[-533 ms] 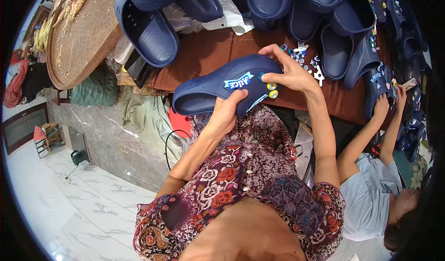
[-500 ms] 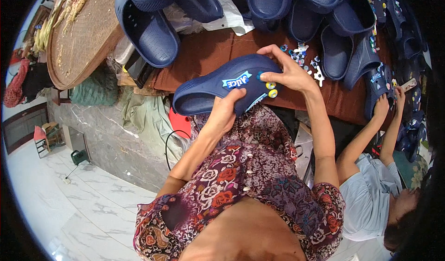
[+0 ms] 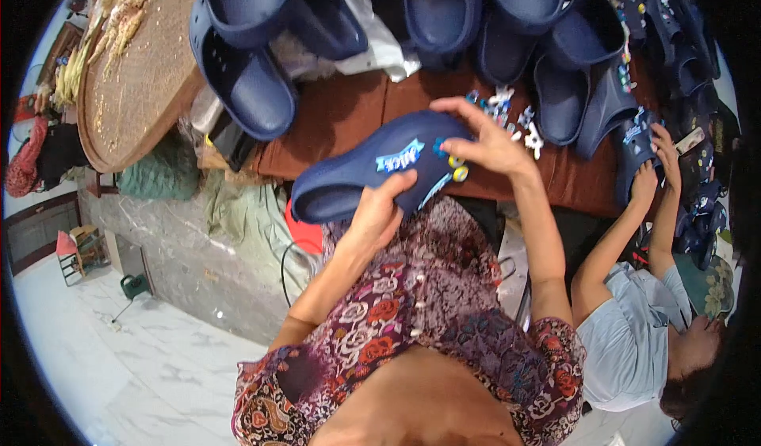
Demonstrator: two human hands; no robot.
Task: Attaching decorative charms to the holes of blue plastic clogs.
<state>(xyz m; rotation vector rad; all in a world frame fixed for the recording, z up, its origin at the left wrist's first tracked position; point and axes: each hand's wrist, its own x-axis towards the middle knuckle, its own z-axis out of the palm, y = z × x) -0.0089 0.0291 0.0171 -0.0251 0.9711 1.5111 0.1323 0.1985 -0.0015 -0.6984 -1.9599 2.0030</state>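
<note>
Navy-blue foam makes up the clog [image 3: 372, 172] held up above the near edge of the counter [image 3: 349, 113], lying on its side with its toe to the right and its heel opening to the left. A light-blue charm and two small yellow ones sit on its upper face. The left hand [image 3: 376, 216] grips it from below, near the middle, thumb wrapped up over the near edge and the other fingers hidden behind the shoe; the left forearm rises steeply from the lower frame. The right hand [image 3: 487, 141] arches over the toe, wrist bent, with the index finger stretched along the far edge and the thumb and other fingers [image 3: 464, 149] pinched at one of the yellow charms. The right forearm runs straight up from a patterned sleeve.

Just beyond the toe, a small heap of loose charms [image 3: 507, 113] lies on the brown counter. Farther back, many more navy clogs [image 3: 444, 10] are piled across it, one large one [image 3: 246, 81] hanging over the left edge. A round woven tray [image 3: 135, 81] with grain lies far left. At the right, another person in a pale shirt [image 3: 634, 343] reaches both hands [image 3: 658, 160] up to another clog [image 3: 630, 141].
</note>
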